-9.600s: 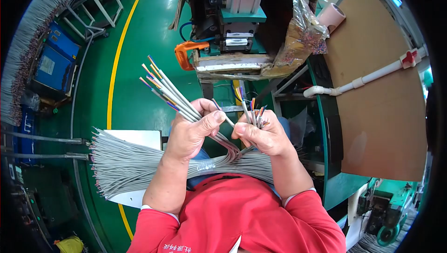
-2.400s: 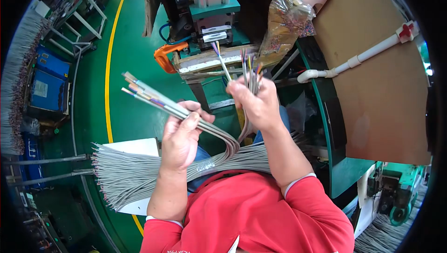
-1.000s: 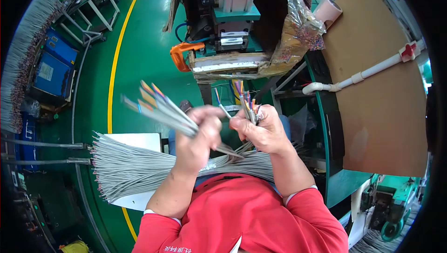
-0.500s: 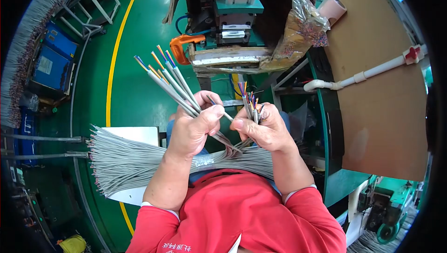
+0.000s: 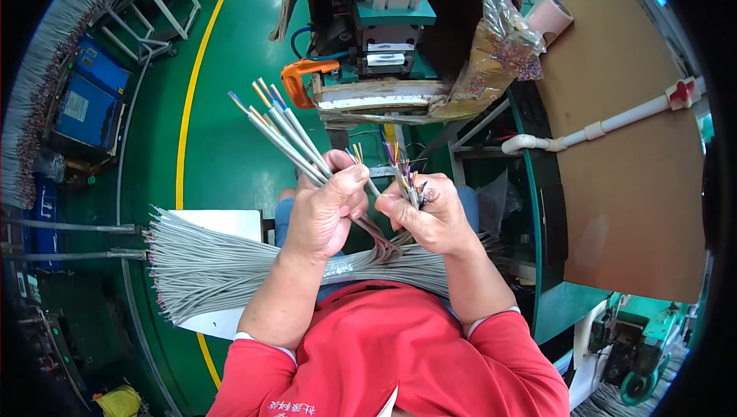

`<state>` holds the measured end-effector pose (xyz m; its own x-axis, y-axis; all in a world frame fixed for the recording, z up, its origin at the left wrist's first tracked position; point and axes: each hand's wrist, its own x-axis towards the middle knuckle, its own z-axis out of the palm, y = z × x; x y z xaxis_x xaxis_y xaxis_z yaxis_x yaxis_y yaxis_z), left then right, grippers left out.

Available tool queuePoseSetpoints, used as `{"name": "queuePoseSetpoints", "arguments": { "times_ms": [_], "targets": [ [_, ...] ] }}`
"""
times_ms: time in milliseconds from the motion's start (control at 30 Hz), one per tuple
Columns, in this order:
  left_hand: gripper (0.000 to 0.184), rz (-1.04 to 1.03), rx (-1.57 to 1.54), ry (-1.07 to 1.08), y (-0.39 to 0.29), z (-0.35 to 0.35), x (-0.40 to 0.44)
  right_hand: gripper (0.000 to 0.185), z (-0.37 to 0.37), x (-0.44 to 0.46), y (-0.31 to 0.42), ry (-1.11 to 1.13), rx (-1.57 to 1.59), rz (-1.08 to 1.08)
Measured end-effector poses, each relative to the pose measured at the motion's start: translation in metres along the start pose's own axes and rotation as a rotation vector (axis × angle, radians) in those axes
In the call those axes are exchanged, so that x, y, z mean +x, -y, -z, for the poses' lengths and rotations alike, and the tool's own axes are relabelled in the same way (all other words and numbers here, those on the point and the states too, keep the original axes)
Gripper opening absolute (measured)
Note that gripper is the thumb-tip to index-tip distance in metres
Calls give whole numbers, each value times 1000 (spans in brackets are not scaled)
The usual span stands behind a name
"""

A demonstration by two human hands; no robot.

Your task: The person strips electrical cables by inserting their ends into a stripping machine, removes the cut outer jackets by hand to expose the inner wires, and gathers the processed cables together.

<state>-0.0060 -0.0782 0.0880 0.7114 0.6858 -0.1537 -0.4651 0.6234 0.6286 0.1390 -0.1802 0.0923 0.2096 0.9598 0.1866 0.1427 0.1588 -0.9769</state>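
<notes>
My left hand is closed round several grey cables, whose stripped ends fan up and left with blue, orange and white wires showing. Its thumb and forefinger also pinch one cable end with fine coloured wires spread out. My right hand grips another group of grey cable ends, with purple, red, orange and dark wires sticking up. The hands are close together in front of my chest, a short cable piece between the fingertips. A large bundle of grey cables lies across my lap under both forearms.
Ahead stands a press-like machine with an orange handle and a cardboard-and-plastic surround. At right are a brown board and a white pipe. Blue boxes and more hanging grey cables stand at left.
The pinched cable end between my hands now stands more upright, its coloured wires fanned out. Both hands have shifted slightly, and the left-hand cables have moved a little right.
</notes>
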Motion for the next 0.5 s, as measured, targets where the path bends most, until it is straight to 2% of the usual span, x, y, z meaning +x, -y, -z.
{"name": "queuePoseSetpoints", "arguments": {
  "times_ms": [167,267,433,500],
  "targets": [
    [18,11,145,72,-7,3,1,14,3,1,7,49,-45,-15],
    [19,-11,68,-52,0,-5,2,15,-4,1,0,-70,37,-101],
    [17,12,93,-44,-7,-5,1,16,21,36,-8,-277,155,-145],
    [17,-30,71,24,-13,1,-6,17,23,53,-10,-370,352,-166]
  ]
}}
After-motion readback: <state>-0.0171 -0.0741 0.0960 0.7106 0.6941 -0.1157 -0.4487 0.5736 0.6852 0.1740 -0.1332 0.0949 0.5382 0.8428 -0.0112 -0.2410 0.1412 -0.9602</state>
